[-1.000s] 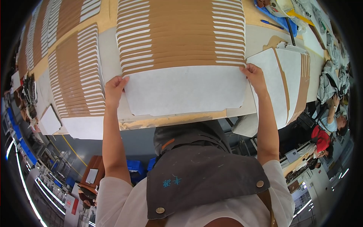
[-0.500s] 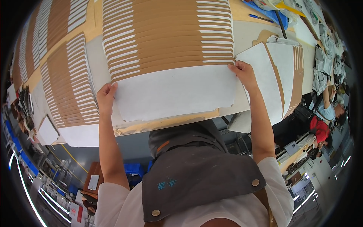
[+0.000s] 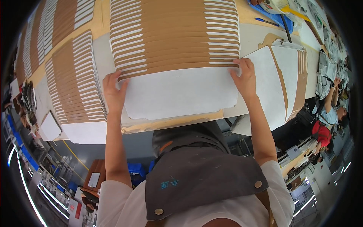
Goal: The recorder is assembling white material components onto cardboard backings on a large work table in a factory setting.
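Note:
In front of me several flat brown pieces (image 3: pixel 176 41) with white strips along both sides overlap in a stepped row. The nearest piece shows a broad white face (image 3: pixel 181 94) that reaches toward the table's front edge. My left hand (image 3: pixel 114 92) is at the row's left edge, its thumb spread from the fingers. At the opposite edge my right hand (image 3: pixel 245 79) has its fingers bent on the side of the row and its thumb apart, over the white face. Neither hand is pinching a piece; the undersides of the pieces are hidden.
A second stepped row (image 3: pixel 70 83) lies to the left, with another row (image 3: pixel 66 15) beyond it. White-faced pieces (image 3: pixel 264 72) fan out at the right. A blue pen (image 3: pixel 266 22) and a blue tray (image 3: pixel 288 25) are at the far right. People (image 3: pixel 329 115) sit farther right.
Both hands had thumb and fingers pinched on the nearest piece's corners; now the fingers are spread. The fingers have shifted slightly up along the row's sides. The whole view has moved a little.

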Tool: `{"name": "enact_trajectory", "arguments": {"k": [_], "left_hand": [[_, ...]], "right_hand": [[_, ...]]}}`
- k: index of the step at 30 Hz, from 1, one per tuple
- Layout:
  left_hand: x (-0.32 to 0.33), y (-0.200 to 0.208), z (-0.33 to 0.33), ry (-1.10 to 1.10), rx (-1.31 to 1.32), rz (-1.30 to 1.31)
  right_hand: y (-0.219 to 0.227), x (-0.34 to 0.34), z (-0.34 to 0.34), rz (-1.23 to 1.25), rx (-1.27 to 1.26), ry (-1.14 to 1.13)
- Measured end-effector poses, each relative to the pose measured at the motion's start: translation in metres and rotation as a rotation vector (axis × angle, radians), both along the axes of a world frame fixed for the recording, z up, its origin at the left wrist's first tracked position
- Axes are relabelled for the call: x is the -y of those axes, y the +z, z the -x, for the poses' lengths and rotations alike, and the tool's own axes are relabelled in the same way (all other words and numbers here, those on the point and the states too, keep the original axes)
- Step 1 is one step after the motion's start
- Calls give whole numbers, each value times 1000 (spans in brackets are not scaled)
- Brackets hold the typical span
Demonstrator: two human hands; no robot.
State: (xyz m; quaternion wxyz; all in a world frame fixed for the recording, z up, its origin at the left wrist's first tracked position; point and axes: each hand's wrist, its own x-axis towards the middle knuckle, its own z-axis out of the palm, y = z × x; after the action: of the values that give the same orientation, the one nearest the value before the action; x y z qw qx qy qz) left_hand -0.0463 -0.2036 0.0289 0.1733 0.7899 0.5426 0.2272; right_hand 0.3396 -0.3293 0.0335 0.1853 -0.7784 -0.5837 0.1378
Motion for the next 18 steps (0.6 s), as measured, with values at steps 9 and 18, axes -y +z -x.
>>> {"name": "enact_trajectory", "arguments": {"k": [9, 18], "left_hand": [[-8, 0, -14, -250, -164, 285], [-14, -2, -20, -288, -167, 233]], "right_hand": [[5, -12, 11, 128, -67, 124], [9, -21, 10, 193, -38, 211]]}}
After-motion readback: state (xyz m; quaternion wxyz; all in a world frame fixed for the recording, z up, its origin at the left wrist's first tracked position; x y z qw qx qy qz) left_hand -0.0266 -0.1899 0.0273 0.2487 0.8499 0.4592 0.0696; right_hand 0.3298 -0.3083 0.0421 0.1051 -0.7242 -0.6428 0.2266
